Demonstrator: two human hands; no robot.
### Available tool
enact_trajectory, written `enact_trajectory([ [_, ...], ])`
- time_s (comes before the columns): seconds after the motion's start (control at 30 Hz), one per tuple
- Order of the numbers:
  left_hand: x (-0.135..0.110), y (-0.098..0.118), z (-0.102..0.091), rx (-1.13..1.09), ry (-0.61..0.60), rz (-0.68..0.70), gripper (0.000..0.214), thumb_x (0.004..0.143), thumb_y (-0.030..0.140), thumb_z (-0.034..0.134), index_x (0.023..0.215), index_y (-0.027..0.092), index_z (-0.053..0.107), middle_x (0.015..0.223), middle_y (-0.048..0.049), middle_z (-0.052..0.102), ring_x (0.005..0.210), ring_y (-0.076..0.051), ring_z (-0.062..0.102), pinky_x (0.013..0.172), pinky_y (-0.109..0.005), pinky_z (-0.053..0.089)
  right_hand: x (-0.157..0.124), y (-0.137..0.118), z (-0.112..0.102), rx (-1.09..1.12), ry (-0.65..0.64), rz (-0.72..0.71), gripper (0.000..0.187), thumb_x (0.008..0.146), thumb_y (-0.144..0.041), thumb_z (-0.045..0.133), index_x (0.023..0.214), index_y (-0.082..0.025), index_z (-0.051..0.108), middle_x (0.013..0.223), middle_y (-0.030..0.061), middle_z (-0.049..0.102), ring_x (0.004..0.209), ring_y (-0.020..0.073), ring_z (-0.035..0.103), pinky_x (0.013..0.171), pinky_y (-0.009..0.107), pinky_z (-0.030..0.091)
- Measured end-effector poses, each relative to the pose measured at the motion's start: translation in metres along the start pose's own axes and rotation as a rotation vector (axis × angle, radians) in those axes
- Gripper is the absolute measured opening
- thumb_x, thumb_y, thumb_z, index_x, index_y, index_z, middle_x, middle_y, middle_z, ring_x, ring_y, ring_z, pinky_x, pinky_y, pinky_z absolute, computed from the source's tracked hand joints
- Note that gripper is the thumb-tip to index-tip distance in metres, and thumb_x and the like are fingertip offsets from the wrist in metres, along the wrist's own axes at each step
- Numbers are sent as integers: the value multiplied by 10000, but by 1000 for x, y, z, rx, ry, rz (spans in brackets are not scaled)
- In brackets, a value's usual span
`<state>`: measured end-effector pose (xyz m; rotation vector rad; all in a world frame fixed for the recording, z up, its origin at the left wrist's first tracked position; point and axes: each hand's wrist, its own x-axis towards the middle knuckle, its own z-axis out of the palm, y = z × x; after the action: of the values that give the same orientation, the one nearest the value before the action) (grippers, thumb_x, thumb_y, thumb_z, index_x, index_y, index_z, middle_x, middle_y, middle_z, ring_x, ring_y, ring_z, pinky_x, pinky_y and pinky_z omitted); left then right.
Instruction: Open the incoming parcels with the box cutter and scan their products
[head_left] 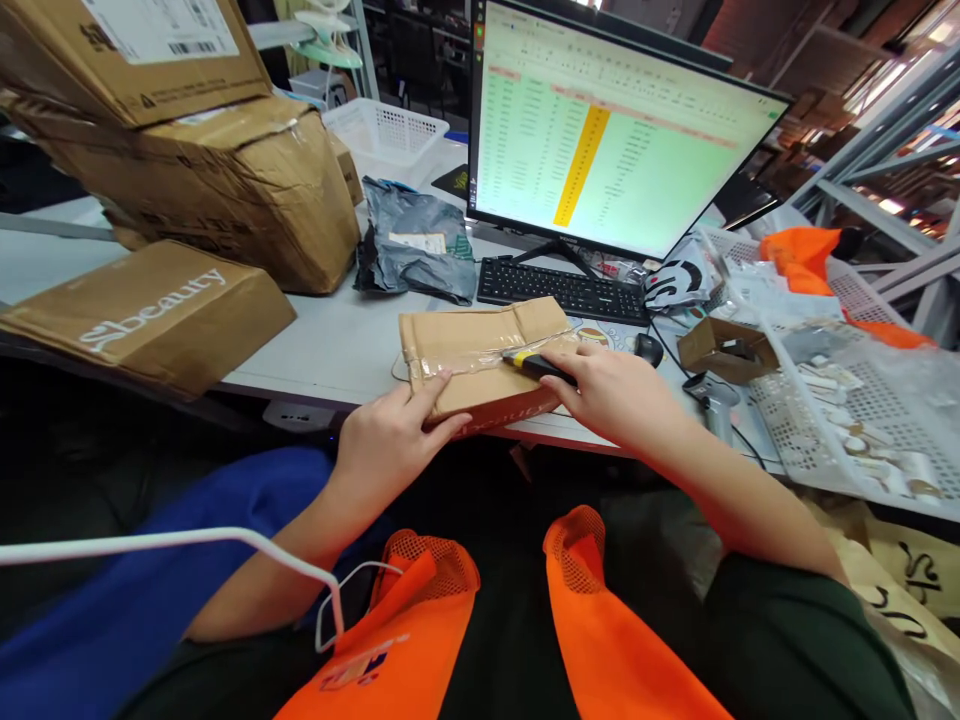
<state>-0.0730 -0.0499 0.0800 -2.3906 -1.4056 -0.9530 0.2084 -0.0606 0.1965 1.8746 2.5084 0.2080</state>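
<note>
A small flat cardboard box (480,350), sealed with clear tape, lies at the front edge of the white desk (337,345). My left hand (394,440) grips the box's near left corner, thumb on top, fingers closed round the edge. My right hand (615,390) is closed on a black and yellow utility knife (536,364), whose tip rests on the taped seam on top of the box.
Large brown boxes (217,170) and a "beauty" box (150,310) stand at the left. A grey mailer bag (416,245), keyboard (562,290), monitor (607,140), mouse (649,348) and barcode scanner (712,395) sit behind. White perforated trays (847,400) with small items fill the right.
</note>
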Motion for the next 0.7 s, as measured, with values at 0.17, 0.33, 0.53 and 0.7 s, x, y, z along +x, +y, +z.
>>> enact_trajectory([
  [0.17, -3, -6, -2, -31, -19, 29, 643, 1027, 700, 498, 1353, 201, 742, 888, -117, 759, 654, -277, 673, 577, -376, 394, -18, 76, -3, -110, 9, 272, 445, 1005, -534, 591, 1359, -309, 741, 997, 124, 754, 823, 278, 677, 722, 367, 445],
  [0.33, 31, -6, -41, 29, -372, -7, 607, 1056, 670, 433, 1397, 258, 720, 948, -111, 785, 777, -308, 718, 617, -352, 408, -32, 162, 37, -60, -58, 593, 505, 996, -524, 561, 1393, -266, 733, 1130, 171, 785, 983, 350, 727, 825, 424, 516],
  [0.53, 162, 20, -32, 30, -598, 290, 587, 1048, 534, 485, 1539, 226, 574, 1369, -137, 669, 1214, -317, 642, 999, -363, 478, 9, 140, 127, 355, -146, 482, 527, 980, -316, 556, 1459, -126, 670, 1377, 221, 704, 1278, 354, 667, 1105, 436, 498],
  [0.7, 234, 34, 22, 62, -973, 299, 1009, 832, 662, 713, 1655, 173, 394, 1436, -181, 642, 1203, -361, 640, 993, -370, 490, 40, 95, 134, 749, 225, 326, 601, 1074, -494, 359, 1505, -152, 603, 1540, 157, 602, 1461, 286, 534, 1251, 463, 396],
])
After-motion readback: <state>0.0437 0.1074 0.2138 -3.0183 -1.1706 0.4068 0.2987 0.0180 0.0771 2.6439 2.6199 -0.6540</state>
